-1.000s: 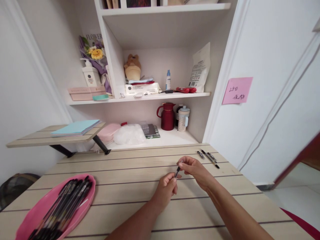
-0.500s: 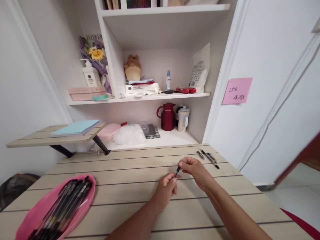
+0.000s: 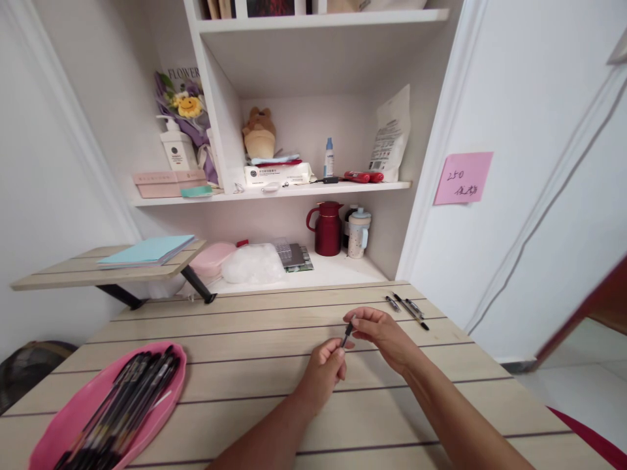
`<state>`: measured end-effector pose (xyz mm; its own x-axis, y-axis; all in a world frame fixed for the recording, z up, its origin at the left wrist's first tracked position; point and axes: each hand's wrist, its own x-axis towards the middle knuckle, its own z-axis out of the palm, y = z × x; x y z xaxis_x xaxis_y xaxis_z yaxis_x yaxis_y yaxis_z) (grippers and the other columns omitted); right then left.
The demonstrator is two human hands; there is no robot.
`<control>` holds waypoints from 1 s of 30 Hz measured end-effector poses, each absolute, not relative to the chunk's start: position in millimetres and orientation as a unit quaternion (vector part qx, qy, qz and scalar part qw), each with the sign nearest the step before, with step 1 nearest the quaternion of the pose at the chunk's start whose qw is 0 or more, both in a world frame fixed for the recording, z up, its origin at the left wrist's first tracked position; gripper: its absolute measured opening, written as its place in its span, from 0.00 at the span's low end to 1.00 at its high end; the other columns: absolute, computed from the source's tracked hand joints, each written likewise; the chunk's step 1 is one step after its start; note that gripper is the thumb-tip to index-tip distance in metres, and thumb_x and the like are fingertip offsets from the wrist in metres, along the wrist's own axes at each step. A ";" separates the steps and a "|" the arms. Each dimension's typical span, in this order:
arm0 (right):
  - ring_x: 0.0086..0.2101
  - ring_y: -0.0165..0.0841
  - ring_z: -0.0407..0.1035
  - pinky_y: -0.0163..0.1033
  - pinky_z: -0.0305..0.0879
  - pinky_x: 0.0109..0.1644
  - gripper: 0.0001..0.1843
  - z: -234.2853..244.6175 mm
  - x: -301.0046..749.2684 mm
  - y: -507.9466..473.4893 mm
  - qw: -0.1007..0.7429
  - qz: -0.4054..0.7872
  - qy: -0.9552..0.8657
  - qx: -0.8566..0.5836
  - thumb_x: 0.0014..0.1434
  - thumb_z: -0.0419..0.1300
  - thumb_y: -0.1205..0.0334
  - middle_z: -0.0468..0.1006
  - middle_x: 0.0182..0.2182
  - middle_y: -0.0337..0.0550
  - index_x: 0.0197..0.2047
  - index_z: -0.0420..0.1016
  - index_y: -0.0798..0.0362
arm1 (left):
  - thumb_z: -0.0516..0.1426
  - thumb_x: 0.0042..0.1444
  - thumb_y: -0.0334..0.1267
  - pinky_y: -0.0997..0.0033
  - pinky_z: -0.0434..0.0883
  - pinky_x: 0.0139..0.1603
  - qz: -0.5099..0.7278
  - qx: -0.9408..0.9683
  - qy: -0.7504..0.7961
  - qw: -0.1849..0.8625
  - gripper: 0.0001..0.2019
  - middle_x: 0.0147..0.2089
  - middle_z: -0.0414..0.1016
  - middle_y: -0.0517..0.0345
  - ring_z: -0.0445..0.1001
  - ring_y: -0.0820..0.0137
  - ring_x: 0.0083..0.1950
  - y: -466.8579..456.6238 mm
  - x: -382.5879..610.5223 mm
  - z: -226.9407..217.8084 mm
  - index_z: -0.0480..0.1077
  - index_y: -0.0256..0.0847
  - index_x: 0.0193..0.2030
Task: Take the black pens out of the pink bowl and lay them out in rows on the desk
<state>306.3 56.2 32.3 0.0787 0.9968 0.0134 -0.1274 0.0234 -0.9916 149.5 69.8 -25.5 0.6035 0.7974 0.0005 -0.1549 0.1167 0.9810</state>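
A thin black pen (image 3: 347, 335) is held between both hands above the middle of the wooden table (image 3: 274, 391). My left hand (image 3: 326, 367) is closed round its lower end. My right hand (image 3: 381, 333) pinches its upper end with the fingertips. Three loose pen parts (image 3: 406, 307) lie on the table just beyond my right hand. A pink oval tray (image 3: 59, 424) at the front left holds several black pens (image 3: 128, 401).
A white shelf unit stands behind the table, with a dark red jug (image 3: 327, 228) and a mug (image 3: 359, 233) on its low shelf. A small raised wooden stand (image 3: 88, 267) carries a blue folder. A pink note (image 3: 463, 177) hangs on the right wall.
Both hands have stayed in place on the pen. My right fingers have shifted slightly at its upper end.
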 end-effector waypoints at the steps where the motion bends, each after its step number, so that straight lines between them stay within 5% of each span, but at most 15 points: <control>1: 0.30 0.29 0.64 0.36 0.60 0.36 0.15 31.6 306.4 56.4 0.559 0.506 -0.450 -0.478 0.40 0.65 0.54 0.73 0.29 0.40 0.31 0.73 0.54 | 0.52 0.51 0.48 0.79 0.42 0.17 0.344 0.570 0.282 0.691 0.22 0.16 0.57 0.69 0.45 0.83 0.15 69.6 149.5 -25.3 0.65 0.34 0.48; 9: 0.21 0.24 0.56 0.34 0.55 0.29 0.14 27.6 304.9 59.6 0.572 0.486 -0.459 -0.475 0.39 0.66 0.55 0.66 0.18 0.34 0.22 0.67 0.54 | 0.53 0.51 0.47 0.79 0.42 0.17 0.352 0.570 0.280 0.687 0.22 0.16 0.57 0.68 0.45 0.83 0.15 66.5 150.1 -21.4 0.65 0.33 0.47; 16: 0.27 0.27 0.62 0.36 0.59 0.35 0.16 32.6 303.0 55.1 0.558 0.500 -0.458 -0.478 0.41 0.64 0.52 0.72 0.27 0.39 0.31 0.73 0.54 | 0.53 0.50 0.48 0.79 0.41 0.17 0.350 0.561 0.290 0.692 0.22 0.16 0.57 0.68 0.45 0.83 0.15 66.0 149.1 -18.7 0.65 0.34 0.47; 30: 0.24 0.27 0.59 0.35 0.56 0.31 0.15 27.1 302.3 59.7 0.577 0.471 -0.462 -0.482 0.37 0.66 0.52 0.69 0.21 0.36 0.22 0.68 0.54 | 0.52 0.51 0.46 0.79 0.40 0.16 0.352 0.562 0.295 0.688 0.21 0.15 0.57 0.69 0.44 0.84 0.14 68.7 150.5 -23.3 0.65 0.33 0.47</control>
